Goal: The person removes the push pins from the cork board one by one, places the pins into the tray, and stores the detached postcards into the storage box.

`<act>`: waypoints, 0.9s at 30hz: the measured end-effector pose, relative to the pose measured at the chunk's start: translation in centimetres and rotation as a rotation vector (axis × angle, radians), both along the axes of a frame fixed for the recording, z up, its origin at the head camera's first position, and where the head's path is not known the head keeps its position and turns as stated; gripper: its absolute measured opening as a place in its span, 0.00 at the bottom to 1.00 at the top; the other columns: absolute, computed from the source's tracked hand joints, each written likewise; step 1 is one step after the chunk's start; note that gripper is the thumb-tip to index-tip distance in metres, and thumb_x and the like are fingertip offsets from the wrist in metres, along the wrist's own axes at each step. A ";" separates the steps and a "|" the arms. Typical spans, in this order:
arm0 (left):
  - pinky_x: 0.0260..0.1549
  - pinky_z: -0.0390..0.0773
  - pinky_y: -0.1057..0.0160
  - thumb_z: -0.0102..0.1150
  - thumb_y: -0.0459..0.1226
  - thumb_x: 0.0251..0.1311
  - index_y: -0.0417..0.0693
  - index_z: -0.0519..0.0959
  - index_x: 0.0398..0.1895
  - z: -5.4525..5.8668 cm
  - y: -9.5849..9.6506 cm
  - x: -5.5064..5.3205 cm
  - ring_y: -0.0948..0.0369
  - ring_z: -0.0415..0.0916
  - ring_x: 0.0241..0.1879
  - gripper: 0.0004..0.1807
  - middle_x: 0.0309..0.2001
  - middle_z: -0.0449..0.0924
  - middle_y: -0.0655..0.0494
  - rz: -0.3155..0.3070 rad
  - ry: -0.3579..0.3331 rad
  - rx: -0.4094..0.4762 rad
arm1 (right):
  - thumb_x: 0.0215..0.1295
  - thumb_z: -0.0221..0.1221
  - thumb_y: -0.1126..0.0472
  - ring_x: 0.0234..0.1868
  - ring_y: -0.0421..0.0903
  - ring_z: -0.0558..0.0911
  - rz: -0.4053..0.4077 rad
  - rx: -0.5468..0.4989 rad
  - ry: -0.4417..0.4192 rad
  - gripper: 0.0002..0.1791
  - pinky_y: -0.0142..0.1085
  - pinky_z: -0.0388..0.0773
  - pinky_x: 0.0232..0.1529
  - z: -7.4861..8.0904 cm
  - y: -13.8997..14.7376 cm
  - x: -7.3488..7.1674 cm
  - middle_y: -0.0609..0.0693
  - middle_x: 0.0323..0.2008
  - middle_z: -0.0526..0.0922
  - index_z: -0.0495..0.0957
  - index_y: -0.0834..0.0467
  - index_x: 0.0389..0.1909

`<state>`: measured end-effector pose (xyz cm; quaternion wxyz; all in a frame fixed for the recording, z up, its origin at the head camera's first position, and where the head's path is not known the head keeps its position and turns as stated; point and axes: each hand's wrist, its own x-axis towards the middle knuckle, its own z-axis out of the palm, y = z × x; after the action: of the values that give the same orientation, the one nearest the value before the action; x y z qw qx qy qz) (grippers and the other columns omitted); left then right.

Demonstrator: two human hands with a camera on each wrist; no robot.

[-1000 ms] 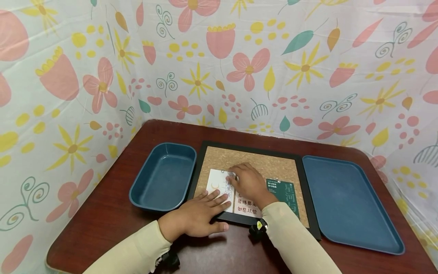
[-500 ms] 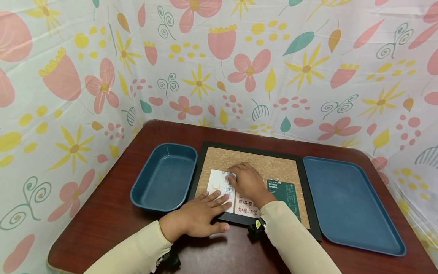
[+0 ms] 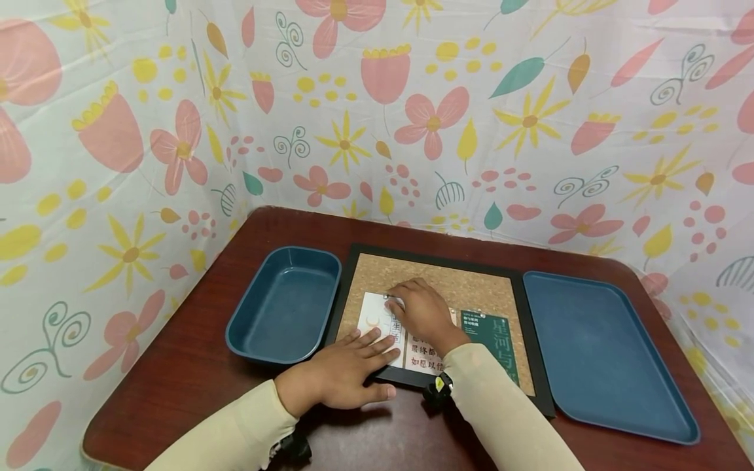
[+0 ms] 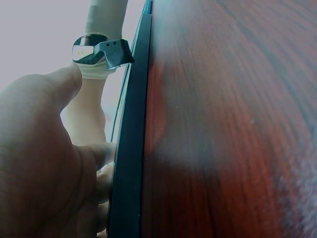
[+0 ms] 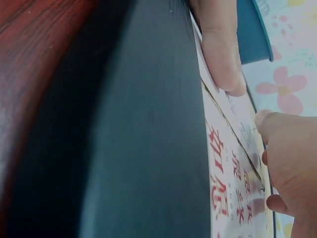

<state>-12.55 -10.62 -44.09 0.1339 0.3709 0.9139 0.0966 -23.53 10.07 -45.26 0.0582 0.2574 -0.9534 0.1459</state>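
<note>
On the corkboard (image 3: pixel 453 278), the green card (image 3: pixel 490 343) looks pinned; the white card (image 3: pixel 373 315), its fastening apparently unfinished, lies partly under the flat, spread left hand (image 3: pixel 343 375); right hand (image 3: pixel 425 315) at its top edge, grasp indeterminable

The white card (image 3: pixel 371 315) is showing "生活", the middle card (image 3: pixel 425 364) is bearing red "最终都" above "如愿以", and the green card (image 3: pixel 480 333) is displaying "星河与".

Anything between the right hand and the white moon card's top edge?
Nothing visible: the right hand is at that edge, beside a small pin-like piece. The left hand lies over the lower part of the white moon card.
</note>
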 end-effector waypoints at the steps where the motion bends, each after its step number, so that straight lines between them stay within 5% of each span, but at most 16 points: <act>1: 0.77 0.40 0.46 0.23 0.73 0.70 0.61 0.55 0.83 -0.1 0.0 0.0 0.56 0.35 0.81 0.46 0.82 0.45 0.62 -0.001 0.002 0.002 | 0.76 0.58 0.47 0.66 0.48 0.73 -0.002 0.002 0.000 0.18 0.49 0.67 0.70 0.0 0.0 0.0 0.47 0.60 0.81 0.83 0.50 0.59; 27: 0.77 0.43 0.46 0.24 0.72 0.71 0.60 0.56 0.82 0.3 0.0 0.1 0.55 0.37 0.81 0.45 0.82 0.46 0.60 -0.005 0.012 -0.001 | 0.76 0.61 0.51 0.63 0.47 0.75 -0.007 0.002 0.069 0.13 0.46 0.72 0.66 -0.4 -0.8 -0.7 0.46 0.55 0.84 0.86 0.49 0.54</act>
<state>-12.43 -10.61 -43.79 0.1290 0.3735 0.9138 0.0937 -24.19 9.27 -45.67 0.0911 0.2590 -0.9520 0.1356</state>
